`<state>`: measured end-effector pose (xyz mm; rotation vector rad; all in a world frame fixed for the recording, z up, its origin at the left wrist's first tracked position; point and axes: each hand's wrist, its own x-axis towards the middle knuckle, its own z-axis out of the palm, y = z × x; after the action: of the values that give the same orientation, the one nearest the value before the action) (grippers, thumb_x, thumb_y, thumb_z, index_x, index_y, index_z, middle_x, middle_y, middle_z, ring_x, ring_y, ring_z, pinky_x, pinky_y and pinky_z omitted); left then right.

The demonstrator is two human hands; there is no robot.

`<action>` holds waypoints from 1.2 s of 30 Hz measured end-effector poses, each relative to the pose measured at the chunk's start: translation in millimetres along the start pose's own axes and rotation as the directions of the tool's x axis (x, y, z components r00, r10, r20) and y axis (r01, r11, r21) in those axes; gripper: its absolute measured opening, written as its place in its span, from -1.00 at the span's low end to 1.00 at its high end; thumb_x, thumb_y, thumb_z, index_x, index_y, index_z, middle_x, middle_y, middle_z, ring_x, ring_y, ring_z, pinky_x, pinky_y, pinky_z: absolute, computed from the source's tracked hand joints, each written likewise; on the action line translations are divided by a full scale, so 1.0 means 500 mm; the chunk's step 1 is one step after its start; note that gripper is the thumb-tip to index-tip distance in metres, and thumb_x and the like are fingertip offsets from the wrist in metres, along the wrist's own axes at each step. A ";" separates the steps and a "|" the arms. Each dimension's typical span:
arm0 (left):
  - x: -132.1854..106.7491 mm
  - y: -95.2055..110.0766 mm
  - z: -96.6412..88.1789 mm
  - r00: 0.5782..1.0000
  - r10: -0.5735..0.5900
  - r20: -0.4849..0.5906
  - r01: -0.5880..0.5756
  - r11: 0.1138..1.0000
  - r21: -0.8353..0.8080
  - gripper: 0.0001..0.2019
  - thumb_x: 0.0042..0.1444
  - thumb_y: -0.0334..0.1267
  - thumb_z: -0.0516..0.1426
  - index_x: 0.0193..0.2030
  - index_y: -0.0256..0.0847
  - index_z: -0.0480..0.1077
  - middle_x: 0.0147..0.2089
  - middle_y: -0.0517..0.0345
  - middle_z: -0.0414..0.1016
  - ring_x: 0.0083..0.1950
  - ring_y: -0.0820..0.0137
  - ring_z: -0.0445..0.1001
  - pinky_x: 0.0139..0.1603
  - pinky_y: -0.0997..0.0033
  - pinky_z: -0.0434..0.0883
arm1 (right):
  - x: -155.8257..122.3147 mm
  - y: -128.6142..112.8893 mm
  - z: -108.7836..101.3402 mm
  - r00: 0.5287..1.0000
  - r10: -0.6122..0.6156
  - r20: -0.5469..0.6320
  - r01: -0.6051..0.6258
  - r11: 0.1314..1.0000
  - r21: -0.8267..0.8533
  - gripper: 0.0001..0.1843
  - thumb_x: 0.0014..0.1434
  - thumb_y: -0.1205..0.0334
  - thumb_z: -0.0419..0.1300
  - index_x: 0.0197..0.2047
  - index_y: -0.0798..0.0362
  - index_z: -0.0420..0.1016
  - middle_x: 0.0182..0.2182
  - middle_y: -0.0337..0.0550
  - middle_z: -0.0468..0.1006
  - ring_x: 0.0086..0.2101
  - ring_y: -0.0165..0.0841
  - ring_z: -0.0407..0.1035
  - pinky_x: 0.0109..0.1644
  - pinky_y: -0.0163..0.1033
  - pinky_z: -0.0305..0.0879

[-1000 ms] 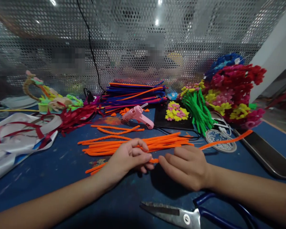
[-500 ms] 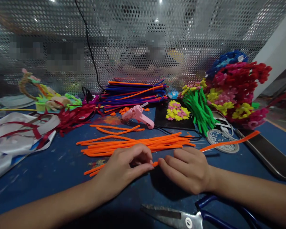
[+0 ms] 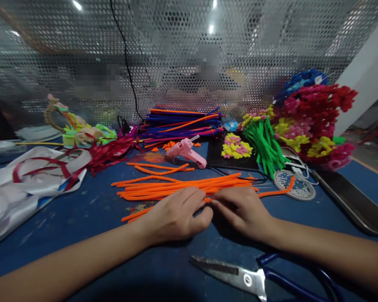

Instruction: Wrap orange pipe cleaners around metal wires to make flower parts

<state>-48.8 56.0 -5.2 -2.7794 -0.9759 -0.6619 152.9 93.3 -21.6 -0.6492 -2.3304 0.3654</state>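
Between my two hands runs an orange pipe cleaner (image 3: 208,200), a short bit of it showing at the fingertips. My left hand (image 3: 179,214) is closed on it, thumb folded toward the fingers. My right hand (image 3: 244,212) pinches it close by, and an orange length comes out past that hand toward the bead dish, its tip bent upward. Just behind my hands lies a bundle of orange pipe cleaners (image 3: 164,189). In front of them rest scissors (image 3: 233,274) with dark blue handles, blades pointing left.
Behind the bundle lies a pink glue gun (image 3: 185,152). Green-stemmed flowers (image 3: 264,144) and a bead dish (image 3: 294,186) stand right, beside a phone (image 3: 353,201). White and red ribbons (image 3: 50,172) spread left. A perforated metal panel (image 3: 176,54) closes the back.
The orange length's free end has swung down and left, now bent over the bead dish. My left fingers have closed further, and the view has shifted slightly.
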 end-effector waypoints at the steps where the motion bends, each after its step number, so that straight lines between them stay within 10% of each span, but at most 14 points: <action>1: 0.005 0.004 0.000 0.998 -0.065 0.005 0.065 0.996 -0.062 -0.83 0.17 -0.43 -0.06 -0.27 -0.18 0.34 -0.34 0.08 0.42 -0.26 0.36 0.39 -0.20 0.31 0.39 | 0.000 0.002 0.000 1.000 -0.017 -0.011 0.017 0.999 -0.029 -0.82 0.21 0.31 0.03 -0.34 0.09 0.43 -0.53 -0.22 0.48 -0.51 -0.47 0.32 -0.44 -0.38 0.08; 7: 0.019 0.034 0.004 0.795 -0.575 0.192 0.575 0.614 -0.541 -0.83 0.10 -0.22 0.12 -0.17 -0.19 0.36 -0.29 0.17 0.44 -0.33 0.44 0.39 -0.33 0.49 0.36 | 0.001 0.012 0.010 0.973 -0.218 -0.069 0.193 0.946 -0.261 -0.80 0.23 0.29 0.01 -0.36 0.10 0.43 -0.54 -0.19 0.48 -0.51 -0.42 0.30 -0.43 -0.33 0.08; 13: 0.023 0.044 0.001 0.634 -0.739 0.226 0.615 0.306 -0.727 -0.90 0.02 -0.25 0.16 -0.39 -0.25 0.44 -0.44 0.22 0.44 -0.43 0.48 0.38 -0.40 0.53 0.33 | -0.003 0.014 0.002 0.970 -0.211 -0.122 0.174 0.951 -0.257 -0.84 0.22 0.31 0.00 -0.26 0.13 0.39 -0.44 -0.12 0.51 -0.43 -0.38 0.35 -0.36 -0.32 0.20; 26: 0.015 0.055 0.008 0.706 -0.698 0.118 0.537 0.419 -0.732 -0.88 -0.05 -0.25 0.24 -0.34 -0.20 0.50 -0.34 0.17 0.52 -0.31 0.43 0.45 -0.26 0.49 0.36 | 0.001 0.028 0.016 0.987 -0.135 -0.082 0.121 0.980 -0.157 -0.86 0.11 0.44 0.05 -0.33 0.07 0.39 -0.44 -0.16 0.52 -0.40 -0.38 0.39 -0.32 -0.32 0.29; 36: 0.017 0.008 0.008 0.443 -0.875 0.198 0.533 0.079 -0.843 -0.71 -0.01 -0.10 0.19 -0.54 -0.28 0.29 -0.63 0.32 0.32 -0.62 0.57 0.30 -0.61 0.62 0.24 | 0.005 0.030 0.005 0.984 -0.108 -0.141 0.068 0.963 -0.262 -0.88 0.21 0.29 0.04 -0.27 0.06 0.39 -0.37 -0.13 0.53 -0.35 -0.35 0.40 -0.29 -0.28 0.28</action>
<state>-39.0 58.8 -5.0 -2.1559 -2.5558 -2.2594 154.8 106.8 -28.6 -0.6676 -2.2664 -0.0298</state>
